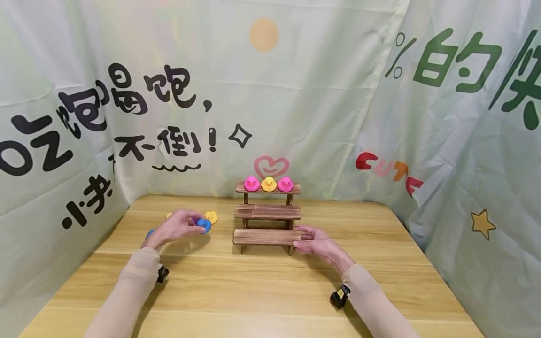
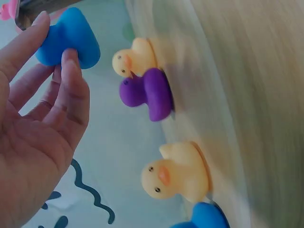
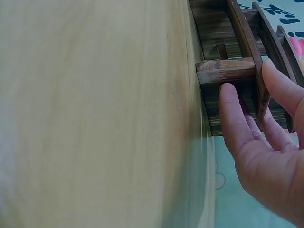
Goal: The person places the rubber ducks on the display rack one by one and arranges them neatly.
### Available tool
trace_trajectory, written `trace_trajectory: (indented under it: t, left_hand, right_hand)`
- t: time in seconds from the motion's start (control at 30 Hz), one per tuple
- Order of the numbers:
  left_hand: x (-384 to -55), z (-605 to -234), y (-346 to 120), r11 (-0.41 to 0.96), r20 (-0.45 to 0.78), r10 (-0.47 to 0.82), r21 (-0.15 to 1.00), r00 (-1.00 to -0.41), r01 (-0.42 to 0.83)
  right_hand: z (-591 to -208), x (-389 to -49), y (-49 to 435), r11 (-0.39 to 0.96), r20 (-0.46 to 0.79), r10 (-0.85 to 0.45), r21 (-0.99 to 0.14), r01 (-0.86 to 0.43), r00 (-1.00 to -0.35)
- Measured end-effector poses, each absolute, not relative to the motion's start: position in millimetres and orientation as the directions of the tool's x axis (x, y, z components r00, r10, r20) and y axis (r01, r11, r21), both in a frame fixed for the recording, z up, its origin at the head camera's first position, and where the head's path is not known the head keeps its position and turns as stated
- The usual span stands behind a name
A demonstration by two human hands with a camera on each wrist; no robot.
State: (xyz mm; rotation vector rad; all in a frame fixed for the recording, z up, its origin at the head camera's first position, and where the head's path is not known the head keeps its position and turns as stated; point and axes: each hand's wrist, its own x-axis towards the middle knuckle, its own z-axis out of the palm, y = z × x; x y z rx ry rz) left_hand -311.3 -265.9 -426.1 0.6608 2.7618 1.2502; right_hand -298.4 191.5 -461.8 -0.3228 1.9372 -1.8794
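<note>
My left hand (image 1: 179,226) pinches a blue toy duck (image 2: 78,40) between thumb and fingers, held up over the table. Behind and below it in the left wrist view lie a purple duck (image 2: 159,95), two yellow ducks (image 2: 187,173) and another blue duck (image 2: 210,216). A brown wooden stand (image 1: 267,237) with three stepped shelves stands at mid-table. At the right end of its lowest shelf, my right hand (image 1: 319,245) grips the plank, thumb underneath by the leg and a finger on top. Two pink ducks (image 1: 251,184) flank a yellow duck (image 1: 268,184) on the top shelf.
The wooden table (image 1: 236,291) extends in front of the stand toward me. A printed cloth (image 1: 304,108) hangs around its back and sides, close behind the stand. Dark wrist cameras (image 1: 339,297) sit on both forearms.
</note>
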Motion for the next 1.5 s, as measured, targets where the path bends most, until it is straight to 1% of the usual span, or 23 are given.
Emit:
trace_trajectory:
  t: [0.1, 0.2, 0.3, 0.47, 0.63, 0.83, 1.03, 1.17, 1.37, 1.5]
  left_hand:
    - [-309.7, -424.5, -258.8, 0.616, 0.192, 0.370, 0.682, -0.909, 0.394]
    - [-308.3, -424.8, -252.6, 0.617, 0.219, 0.328, 0.687, -0.919, 0.384]
    - [-307.2, -425.9, -248.2, 0.598, 0.237, 0.284, 0.713, -0.929, 0.365]
    - [-310.0, -427.5, -242.7, 0.521, 0.272, 0.263, 0.768, -0.926, 0.373]
    - [-310.2, -423.8, -231.8, 0.493, 0.252, 0.227, 0.803, -0.941, 0.334]
    - [-309.3, -425.1, -218.9, 0.389, 0.218, 0.219, 0.874, -0.951, 0.290]
    - [-307.1, -426.3, -206.1, 0.339, 0.217, 0.199, 0.900, -0.956, 0.275]
    - [-305.6, -424.6, -196.9, 0.282, 0.245, 0.178, 0.915, -0.953, 0.288]
    - [-308.4, -420.0, -180.2, 0.183, 0.324, 0.179, 0.917, -0.929, 0.355]
    - [-309.7, -418.8, -171.5, 0.110, 0.356, 0.173, 0.919, -0.918, 0.377]
  right_hand:
    - [-462.0, -298.2, 191.5, 0.061, -0.133, -0.445, -0.991, 0.118, -0.886]
    - [-462.3, -298.2, 191.3, 0.063, -0.133, -0.438, -0.991, 0.117, -0.889]
    - [-462.8, -298.3, 191.1, 0.065, -0.132, -0.434, -0.991, 0.116, -0.891]
    - [-463.1, -298.4, 191.3, 0.070, -0.135, -0.433, -0.991, 0.116, -0.891]
    - [-461.9, -298.1, 192.9, 0.069, -0.140, -0.426, -0.990, 0.122, -0.894]
    - [-462.6, -297.8, 192.4, 0.070, -0.143, -0.423, -0.990, 0.125, -0.895]
    - [-462.7, -297.1, 190.9, 0.068, -0.146, -0.420, -0.989, 0.129, -0.896]
    - [-462.2, -297.0, 190.3, 0.064, -0.147, -0.423, -0.989, 0.133, -0.894]
    - [-460.6, -297.3, 191.4, 0.064, -0.148, -0.414, -0.989, 0.134, -0.898]
    - [-461.0, -297.3, 191.7, 0.061, -0.151, -0.416, -0.989, 0.138, -0.897]
